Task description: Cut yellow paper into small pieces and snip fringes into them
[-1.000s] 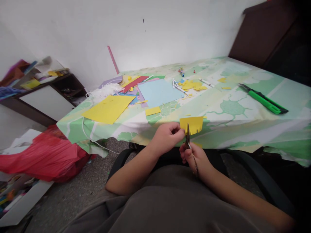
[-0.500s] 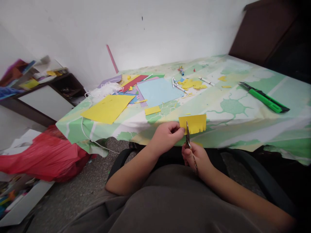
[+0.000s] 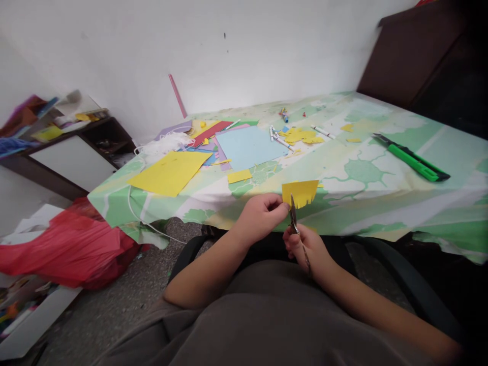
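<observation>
Between the thumb and fingers of my left hand is the left lower corner of a small yellow paper piece. Short slits run along the lower edge of this paper, giving it a fringe. My right hand is closed round the handles of metal scissors, whose blades point up and lie against the paper's lower edge beside my left fingertips. Both hands are just off the table's front edge. A yellow paper strip lies on the table beyond my left hand.
On the patterned tablecloth lie a yellow sheet, a light blue sheet, white string, markers, yellow scraps and a green box cutter. A red plastic bag sits at lower left.
The yellow paper's right side has turned, so it looks narrower, and its fringed edge is more spread. My hands have hardly moved; the view has shifted slightly.
</observation>
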{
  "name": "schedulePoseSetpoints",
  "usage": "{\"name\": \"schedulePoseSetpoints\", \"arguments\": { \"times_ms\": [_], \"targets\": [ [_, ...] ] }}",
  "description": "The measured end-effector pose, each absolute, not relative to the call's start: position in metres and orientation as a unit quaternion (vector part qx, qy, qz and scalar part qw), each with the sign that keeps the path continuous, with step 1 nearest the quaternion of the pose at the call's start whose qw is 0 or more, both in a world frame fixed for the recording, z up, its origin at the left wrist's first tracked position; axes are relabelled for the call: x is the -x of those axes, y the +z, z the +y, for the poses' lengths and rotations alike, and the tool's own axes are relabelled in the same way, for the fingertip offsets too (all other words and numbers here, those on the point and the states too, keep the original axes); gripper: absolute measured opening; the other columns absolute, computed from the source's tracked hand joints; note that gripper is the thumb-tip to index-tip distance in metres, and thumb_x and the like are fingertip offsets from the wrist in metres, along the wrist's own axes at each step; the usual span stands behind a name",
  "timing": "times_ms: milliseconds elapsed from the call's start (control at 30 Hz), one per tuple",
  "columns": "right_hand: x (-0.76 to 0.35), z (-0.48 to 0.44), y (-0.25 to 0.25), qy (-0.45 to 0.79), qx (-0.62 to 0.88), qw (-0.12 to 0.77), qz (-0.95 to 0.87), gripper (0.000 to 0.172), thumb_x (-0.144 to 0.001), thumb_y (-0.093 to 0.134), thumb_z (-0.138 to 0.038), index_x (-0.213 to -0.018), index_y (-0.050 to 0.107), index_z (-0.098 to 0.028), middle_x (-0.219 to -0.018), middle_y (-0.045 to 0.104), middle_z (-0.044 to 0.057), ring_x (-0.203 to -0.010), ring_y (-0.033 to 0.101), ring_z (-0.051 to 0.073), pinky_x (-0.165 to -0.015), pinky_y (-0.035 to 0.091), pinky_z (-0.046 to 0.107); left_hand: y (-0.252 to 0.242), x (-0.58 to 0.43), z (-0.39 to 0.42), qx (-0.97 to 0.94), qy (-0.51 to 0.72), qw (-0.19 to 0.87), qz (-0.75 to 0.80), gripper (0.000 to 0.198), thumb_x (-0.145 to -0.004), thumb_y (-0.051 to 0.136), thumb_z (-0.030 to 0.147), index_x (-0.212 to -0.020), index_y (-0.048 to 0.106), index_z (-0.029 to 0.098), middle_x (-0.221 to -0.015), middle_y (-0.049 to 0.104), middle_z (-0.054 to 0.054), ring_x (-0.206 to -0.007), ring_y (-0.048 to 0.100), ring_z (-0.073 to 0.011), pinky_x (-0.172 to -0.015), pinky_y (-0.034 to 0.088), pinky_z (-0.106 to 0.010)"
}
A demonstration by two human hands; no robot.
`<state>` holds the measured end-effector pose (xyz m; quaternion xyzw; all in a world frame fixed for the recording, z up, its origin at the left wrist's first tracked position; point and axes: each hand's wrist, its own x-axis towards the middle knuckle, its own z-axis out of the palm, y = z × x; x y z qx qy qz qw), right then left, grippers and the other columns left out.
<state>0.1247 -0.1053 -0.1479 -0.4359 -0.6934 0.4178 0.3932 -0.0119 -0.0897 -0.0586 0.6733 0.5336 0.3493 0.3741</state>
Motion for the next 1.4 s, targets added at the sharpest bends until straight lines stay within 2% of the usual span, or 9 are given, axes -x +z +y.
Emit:
{"name": "schedulePoseSetpoints", "arguments": {
  "times_ms": [300, 667, 1167, 1400],
  "targets": [
    [-0.124, -0.106, -0.144, 0.403, 0.428, 0.388, -0.710, 0.060, -0.070, 0.028, -0.075, -0.067, 0.046, -0.018, -0.056, 0.048, 0.002, -0.050, 0.043, 0.013, -0.044, 0.038, 0.026, -0.065, 0.009, -0.092, -0.707, 0.369, 0.302, 0.522, 0.023, -0.073, 0.045, 0.027, -0.053, 0.040, 0.017, -0.052, 0.037, 0.005, -0.052, 0.033, -0.0075, -0.050, 0.026, -0.022],
    [-0.122, -0.108, -0.149, 0.409, 0.427, 0.394, -0.704, 0.058, -0.071, 0.027, -0.074, -0.067, 0.045, -0.019, -0.053, 0.045, 0.000, -0.049, 0.043, 0.013, -0.045, 0.036, 0.027, -0.066, 0.009, -0.092, -0.699, 0.362, 0.328, 0.523, 0.023, -0.072, 0.045, 0.025, -0.052, 0.037, 0.017, -0.051, 0.033, 0.006, -0.051, 0.031, -0.0070, -0.049, 0.025, -0.022],
    [-0.122, -0.109, -0.146, 0.403, 0.437, 0.386, -0.705, 0.056, -0.070, 0.028, -0.075, -0.063, 0.041, -0.020, -0.049, 0.043, -0.001, -0.046, 0.040, 0.012, -0.042, 0.031, 0.025, -0.070, 0.011, -0.090, -0.674, 0.370, 0.381, 0.513, 0.017, -0.071, 0.047, 0.027, -0.058, 0.047, 0.016, -0.053, 0.043, 0.005, -0.051, 0.039, -0.0071, -0.050, 0.032, -0.021],
    [-0.122, -0.110, -0.146, 0.401, 0.436, 0.390, -0.705, 0.056, -0.071, 0.028, -0.074, -0.063, 0.042, -0.020, -0.051, 0.043, 0.000, -0.047, 0.040, 0.012, -0.043, 0.032, 0.026, -0.070, 0.010, -0.090, -0.660, 0.387, 0.379, 0.520, 0.022, -0.072, 0.048, 0.025, -0.053, 0.043, 0.016, -0.050, 0.041, 0.005, -0.049, 0.037, -0.0065, -0.050, 0.031, -0.021]
  ]
}}
